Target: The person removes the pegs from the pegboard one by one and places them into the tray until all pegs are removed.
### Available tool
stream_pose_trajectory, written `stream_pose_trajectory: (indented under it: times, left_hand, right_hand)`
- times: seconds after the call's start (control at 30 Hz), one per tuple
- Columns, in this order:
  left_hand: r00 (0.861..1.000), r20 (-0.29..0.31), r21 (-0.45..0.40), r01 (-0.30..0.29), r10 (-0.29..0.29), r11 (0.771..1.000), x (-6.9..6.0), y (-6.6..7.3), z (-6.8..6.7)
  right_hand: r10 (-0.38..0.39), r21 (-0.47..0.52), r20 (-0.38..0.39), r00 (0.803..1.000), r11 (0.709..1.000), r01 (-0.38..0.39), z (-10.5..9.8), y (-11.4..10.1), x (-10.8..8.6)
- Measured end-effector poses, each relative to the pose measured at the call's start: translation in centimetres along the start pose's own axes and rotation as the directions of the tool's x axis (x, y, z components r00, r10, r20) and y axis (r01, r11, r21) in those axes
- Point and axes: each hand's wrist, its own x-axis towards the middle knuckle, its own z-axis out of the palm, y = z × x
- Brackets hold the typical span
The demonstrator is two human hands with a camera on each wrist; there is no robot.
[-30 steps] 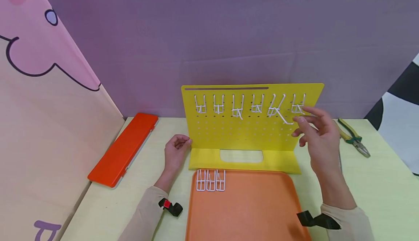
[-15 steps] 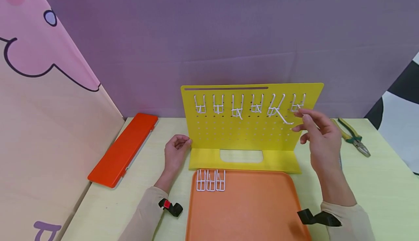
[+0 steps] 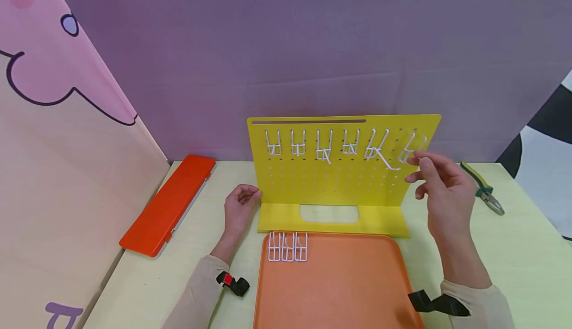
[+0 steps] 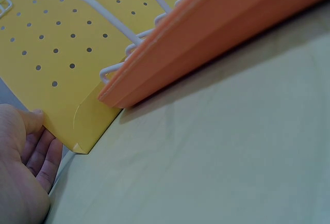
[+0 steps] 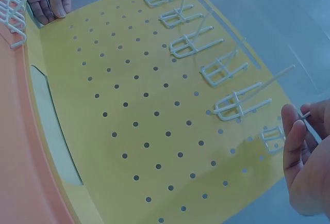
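- Right hand [image 3: 447,197] nearer: narrow pinch on white hook [image 3: 406,151], upper right of yellow pegboard [image 3: 330,198].
- Hook pegboard-side of pinch, long axis leaning right.
- Left hand [image 3: 240,209] grips pegboard's left edge.

Head view: from above, facing forward and down, farthest back; spans yellow pegboard [image 3: 335,197], much of orange tray [image 3: 335,289]. Left wrist view: low, close over table [image 4: 206,162], tilted, facing pegboard's lower left corner past left hand [image 4: 19,167]. Right wrist view: close, rolled sideways, looking across pegboard from its right. All three share pegboard, left hand, part of tray.
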Motion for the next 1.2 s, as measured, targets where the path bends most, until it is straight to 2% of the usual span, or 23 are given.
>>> stream_pose_trajectory:
  times: [0.1, 0.33, 0.43, 0.67, 0.8, 0.9, 1.07, 1.2]
  left_hand:
    - [1.000, 0.005, -0.002, -0.007, 0.007, 1.000, 0.0, 0.0, 0.0]
    - [1.000, 0.011, -0.004, -0.019, 0.019, 1.000, 0.1, -0.2, -0.2]
    - [1.000, 0.013, -0.010, -0.017, 0.017, 1.000, 0.1, -0.1, -0.2]
    - [1.000, 0.014, -0.005, -0.019, 0.019, 1.000, -0.1, 0.1, -0.2]
    - [1.000, 0.016, -0.013, -0.013, 0.013, 1.000, 0.0, 0.1, -0.2]
    - [1.000, 0.014, -0.017, -0.008, 0.008, 1.000, 0.0, 0.1, -0.1]
    - [1.000, 0.012, -0.027, -0.009, 0.009, 1.000, 0.1, 0.0, -0.1]
    - [1.000, 0.009, -0.029, -0.011, 0.012, 1.000, 0.0, 0.0, -0.1]
  right_hand:
    - [0.015, 0.012, -0.014, 1.000, 1.000, -0.014, 0.0, 0.0, -0.1]
    - [0.136, 0.018, -0.020, 0.991, 0.991, -0.136, 0.1, 0.5, -0.2]
    - [0.149, 0.010, -0.017, 0.989, 0.989, -0.149, 0.2, 0.5, -0.5]
    - [0.189, -0.097, -0.001, 0.982, 0.977, -0.188, 0.2, 0.8, -1.6]
    - [0.196, -0.151, 0.042, 0.980, 0.970, -0.188, 0.0, 1.3, -2.3]
    - [0.205, -0.195, 0.103, 0.973, 0.964, -0.182, -0.2, 1.9, -3.0]
    - [0.237, -0.309, 0.204, 0.950, 0.936, -0.167, -0.3, 2.7, -4.3]
    - [0.264, -0.396, 0.255, 0.930, 0.906, -0.148, 0.0, 3.1, -5.2]
